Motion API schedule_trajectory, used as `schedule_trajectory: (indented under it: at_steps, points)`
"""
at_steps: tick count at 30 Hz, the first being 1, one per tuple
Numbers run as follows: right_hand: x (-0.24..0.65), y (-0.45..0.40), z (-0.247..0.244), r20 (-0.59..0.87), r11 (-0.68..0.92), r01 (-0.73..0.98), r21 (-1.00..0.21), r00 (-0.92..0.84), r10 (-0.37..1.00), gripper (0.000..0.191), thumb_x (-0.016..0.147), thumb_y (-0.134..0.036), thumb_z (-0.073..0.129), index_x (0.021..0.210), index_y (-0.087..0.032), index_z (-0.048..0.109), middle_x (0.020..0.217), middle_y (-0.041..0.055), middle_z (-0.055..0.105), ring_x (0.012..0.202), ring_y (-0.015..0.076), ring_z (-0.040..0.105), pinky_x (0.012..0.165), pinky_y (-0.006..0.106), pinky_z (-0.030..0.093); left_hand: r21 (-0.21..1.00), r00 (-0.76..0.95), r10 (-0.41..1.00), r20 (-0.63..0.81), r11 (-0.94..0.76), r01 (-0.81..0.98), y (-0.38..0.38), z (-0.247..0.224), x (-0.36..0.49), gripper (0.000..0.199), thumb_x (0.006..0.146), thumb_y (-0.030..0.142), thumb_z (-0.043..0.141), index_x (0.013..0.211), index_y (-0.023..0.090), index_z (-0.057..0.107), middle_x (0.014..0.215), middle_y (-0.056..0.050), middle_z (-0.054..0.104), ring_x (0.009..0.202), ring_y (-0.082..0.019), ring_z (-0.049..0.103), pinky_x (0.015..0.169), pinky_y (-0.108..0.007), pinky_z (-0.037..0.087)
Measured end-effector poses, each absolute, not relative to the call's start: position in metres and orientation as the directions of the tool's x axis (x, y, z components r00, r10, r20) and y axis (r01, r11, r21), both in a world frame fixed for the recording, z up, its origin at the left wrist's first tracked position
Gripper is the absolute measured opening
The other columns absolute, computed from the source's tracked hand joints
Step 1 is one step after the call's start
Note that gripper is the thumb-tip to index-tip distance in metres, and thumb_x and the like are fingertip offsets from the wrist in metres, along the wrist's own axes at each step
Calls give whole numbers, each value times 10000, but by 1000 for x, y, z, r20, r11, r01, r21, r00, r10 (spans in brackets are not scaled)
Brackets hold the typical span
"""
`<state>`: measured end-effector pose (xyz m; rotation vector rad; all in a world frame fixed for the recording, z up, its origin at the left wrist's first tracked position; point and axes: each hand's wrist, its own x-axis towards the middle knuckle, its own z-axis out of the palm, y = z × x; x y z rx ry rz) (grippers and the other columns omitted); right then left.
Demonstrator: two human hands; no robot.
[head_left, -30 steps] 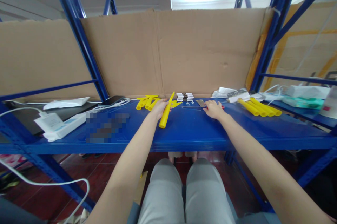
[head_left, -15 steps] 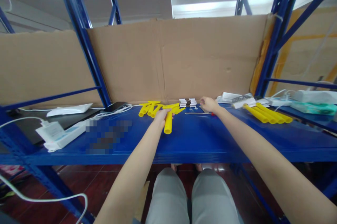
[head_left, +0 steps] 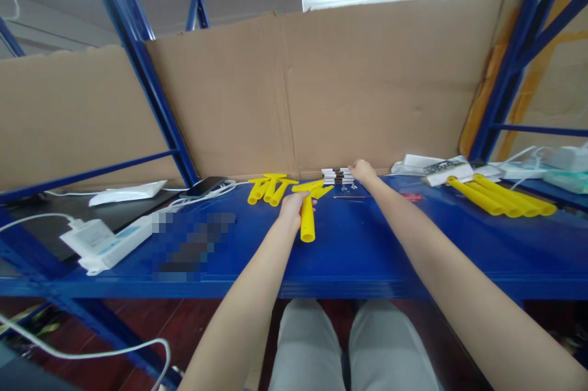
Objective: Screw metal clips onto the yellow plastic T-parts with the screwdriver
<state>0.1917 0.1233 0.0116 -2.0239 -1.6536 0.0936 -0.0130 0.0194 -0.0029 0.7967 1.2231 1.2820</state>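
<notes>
My left hand is closed round a yellow T-shaped plastic handle, whose hollow round end points toward me. At the back of the shelf, my right hand has its fingers curled at the right end of a stack of small white-and-dark packs. Whatever those fingertips pinch, if anything, is hidden. Small metal bits lie just in front of the stack. A thin screwdriver with a red grip lies nearer me, partly under my right forearm. Left of my left hand sit several more yellow T-shaped handles.
Several yellow tubes lie at the right beside white packaging. A white power strip with a charger and cables occupies the left. Cardboard walls off the back of the blue shelf, between blue posts.
The view has shifted slightly. My left hand still holds the yellow handle. My right hand stays by the stack, and the screwdriver's red grip now shows right of my forearm.
</notes>
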Motion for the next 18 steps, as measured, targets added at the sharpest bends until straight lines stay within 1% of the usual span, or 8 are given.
schedule_trajectory:
  at_steps: [3, 6, 10, 15, 18]
  points:
    - [189, 131, 12, 234, -182, 868, -462, 317, 919, 458, 942, -340, 405, 1265, -63, 575, 1265, 244, 595, 1221, 298, 545, 941, 380, 448, 944, -158, 963, -219, 167, -286, 19, -3, -13, 278, 835, 97, 567, 1109, 57, 581, 609, -39, 641, 463, -126, 589, 418, -197, 451]
    - [188, 137, 12, 206, -234, 847, -477, 367, 907, 483, 940, -397, 419, 1282, -90, 569, 1289, 241, 579, 1234, 300, 533, 957, 404, 437, 933, -172, 958, -230, 168, -318, 18, -2, -12, 276, 834, 81, 561, 1107, 51, 580, 570, -20, 610, 430, -115, 558, 391, -188, 421]
    - [186, 146, 9, 172, -286, 809, -514, 424, 889, 478, 907, -444, 491, 1252, -130, 598, 1273, 219, 595, 1212, 294, 548, 969, 424, 417, 917, -173, 955, -239, 164, -363, 16, -1, -11, 238, 827, 66, 561, 1062, 53, 594, 551, -12, 588, 406, -107, 538, 385, -185, 416]
    - [186, 152, 5, 170, -289, 775, -562, 450, 877, 445, 863, -449, 572, 1185, -149, 639, 1219, 202, 628, 1184, 292, 564, 960, 422, 412, 914, -186, 954, -235, 152, -377, 13, -1, -11, 235, 819, 63, 565, 1050, 71, 605, 566, -18, 600, 419, -112, 544, 396, -192, 431]
    - [185, 152, 5, 165, -276, 764, -582, 444, 881, 452, 858, -454, 579, 1180, -143, 641, 1235, 209, 618, 1200, 304, 551, 973, 441, 402, 917, -178, 957, -230, 151, -370, 13, -1, -11, 232, 818, 65, 563, 1046, 59, 606, 549, -22, 597, 409, -114, 532, 387, -196, 428]
